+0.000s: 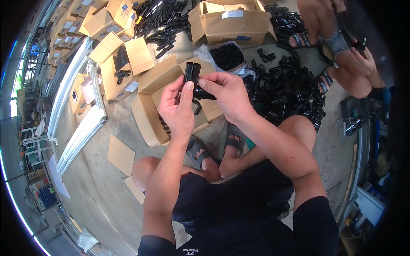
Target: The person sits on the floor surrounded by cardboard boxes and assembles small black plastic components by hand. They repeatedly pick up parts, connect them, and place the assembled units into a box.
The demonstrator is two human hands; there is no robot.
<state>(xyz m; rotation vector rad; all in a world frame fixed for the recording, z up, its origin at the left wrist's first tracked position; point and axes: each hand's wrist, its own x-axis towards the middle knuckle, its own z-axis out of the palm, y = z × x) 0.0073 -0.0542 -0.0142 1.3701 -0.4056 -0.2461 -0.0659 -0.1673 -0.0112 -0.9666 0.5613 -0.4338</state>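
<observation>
Pinching glossy black upright tubes (196,72) over an open brown cardboard box (144,113)
Left hand (177,106) clasps them between thumb and fingers; right hand (228,93) pinches at their right side.

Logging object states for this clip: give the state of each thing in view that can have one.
Left hand, closed on black parts
Right hand, gripping the same parts
Black parts, held off the floor
Nearest box, open, some parts inside
Box to its left, open, flaps spread
Far box, open
Plastic tub, filled with parts
Black heap, loose on the floor
Sandals, worn
Cardboard sheet, lying flat
</observation>
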